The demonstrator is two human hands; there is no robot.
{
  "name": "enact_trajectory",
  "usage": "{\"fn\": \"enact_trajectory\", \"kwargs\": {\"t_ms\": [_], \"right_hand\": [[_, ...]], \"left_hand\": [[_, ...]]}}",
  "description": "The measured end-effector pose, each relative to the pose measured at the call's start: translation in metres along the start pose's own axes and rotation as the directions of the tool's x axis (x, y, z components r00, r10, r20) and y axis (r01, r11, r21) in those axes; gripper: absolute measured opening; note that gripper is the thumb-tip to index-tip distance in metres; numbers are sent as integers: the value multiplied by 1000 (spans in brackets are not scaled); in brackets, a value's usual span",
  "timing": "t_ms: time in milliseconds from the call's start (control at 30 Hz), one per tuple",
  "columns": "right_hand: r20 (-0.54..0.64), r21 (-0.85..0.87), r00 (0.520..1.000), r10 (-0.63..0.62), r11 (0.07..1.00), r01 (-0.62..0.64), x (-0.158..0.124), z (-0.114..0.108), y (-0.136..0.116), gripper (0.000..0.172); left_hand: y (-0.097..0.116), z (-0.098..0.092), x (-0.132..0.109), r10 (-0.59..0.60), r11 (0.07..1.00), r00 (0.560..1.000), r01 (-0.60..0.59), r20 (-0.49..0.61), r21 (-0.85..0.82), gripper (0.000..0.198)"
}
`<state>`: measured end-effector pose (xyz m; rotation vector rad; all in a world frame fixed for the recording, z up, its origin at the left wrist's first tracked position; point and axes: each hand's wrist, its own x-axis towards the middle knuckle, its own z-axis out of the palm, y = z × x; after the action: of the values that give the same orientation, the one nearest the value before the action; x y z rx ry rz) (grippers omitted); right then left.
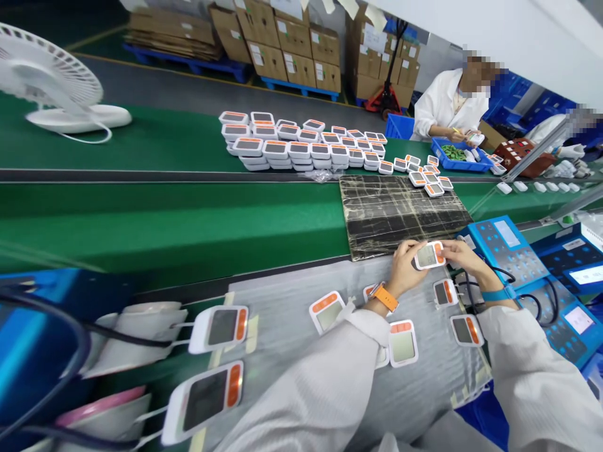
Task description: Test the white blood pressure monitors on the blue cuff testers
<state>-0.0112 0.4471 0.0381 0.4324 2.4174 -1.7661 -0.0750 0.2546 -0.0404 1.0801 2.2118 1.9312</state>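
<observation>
**Q:** Head view, first entry: what did the hands hold?

**A:** The left hand (409, 267) and right hand (464, 260) were both closed on a single white digital monitor (429, 255), over a translucent plastic sheet (277, 339).

**Q:** How did the unit lie?

**A:** Its long axis ran crosswise between the hands, slightly tilted. The orange end strip (440, 253) lay toward the right hand, and the grey display (426, 256) lay toward the left. Each hand was against its own end, so neither was clearly nearer overall.

**Q:** Remaining entries?

**A:** Several loose monitors (403, 343) lay on the sheet, one just below the right wrist. An orange watch band (385, 297) circled the left wrist. Beyond were a black mat (400, 213) on a green conveyor belt (141, 207), rows of stacked monitors (301, 147), and a co-worker (452, 103) at a blue tray (455, 157).
</observation>
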Motion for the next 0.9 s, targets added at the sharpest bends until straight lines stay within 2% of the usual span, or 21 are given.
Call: {"fn": "enact_trajectory", "kwargs": {"t_ms": [67, 100, 167, 200, 267, 333, 400, 467, 533, 567, 633, 700, 767, 800, 867, 900], "right_hand": [[60, 23, 997, 57, 998, -59, 6, 2, -8, 44], [41, 46, 996, 84, 995, -86, 11, 4, -12, 38], [-70, 113, 987, 148, 984, -139, 27, 9, -17, 25], [-140, 150, 974, 177, 976, -156, 38, 13, -19, 18], [-269, 210, 941, 204, 966, -149, 65, 22, -25, 9], [-358, 232, 917, 175, 968, -94, 92, 31, -32, 8], [-434, 245, 889, 143, 969, -36, 110, 35, -36, 20], [-479, 170, 875, 74, 985, 10, 111, 32, -35, 30], [-407, -108, 909, -87, 993, 46, 93, 23, -27, 32], [-297, -301, 941, -164, 951, 71, 79, 16, -20, 30], [2, -635, 976, -216, 754, 168, 46, 1, -2, 31], [201, -785, 959, -201, 552, 280, 17, -10, 17, 41], [273, -847, 933, -233, 401, 348, 0, -15, 33, 47], [275, -862, 927, -255, 361, 355, -5, -15, 39, 44], [237, -875, 929, -284, 353, 331, -7, -13, 48, 29], [209, -874, 932, -296, 370, 313, -5, -11, 50, 24]], "left_hand": [[5, -4, 3, -49, 998, 999, 49, 9, 38, 77], [10, -8, 5, -98, 991, 995, 97, 14, 93, 81], [26, -23, 7, -240, 928, 971, 223, 19, 298, 83], [35, -32, 6, -323, 857, 946, 282, 25, 432, 78], [52, -50, 2, -497, 651, 867, 346, 34, 675, 66], [64, -64, -7, -653, 458, 756, 360, 33, 813, 61], [69, -70, -20, -752, 355, 659, 364, 31, 861, 62], [70, -69, -35, -785, 337, 619, 367, 43, 867, 64], [70, -66, -47, -774, 358, 632, 370, 51, 857, 61], [70, -64, -51, -766, 372, 640, 375, 53, 849, 58], [71, -61, -55, -750, 411, 658, 385, 66, 827, 53], [72, -57, -53, -707, 484, 701, 382, 95, 787, 51], [67, -50, -44, -607, 624, 783, 364, 135, 692, 52], [63, -44, -38, -537, 715, 829, 350, 154, 605, 52], [49, -29, -26, -396, 877, 905, 323, 154, 355, 55], [40, -19, -21, -334, 928, 933, 302, 131, 217, 58]]}}
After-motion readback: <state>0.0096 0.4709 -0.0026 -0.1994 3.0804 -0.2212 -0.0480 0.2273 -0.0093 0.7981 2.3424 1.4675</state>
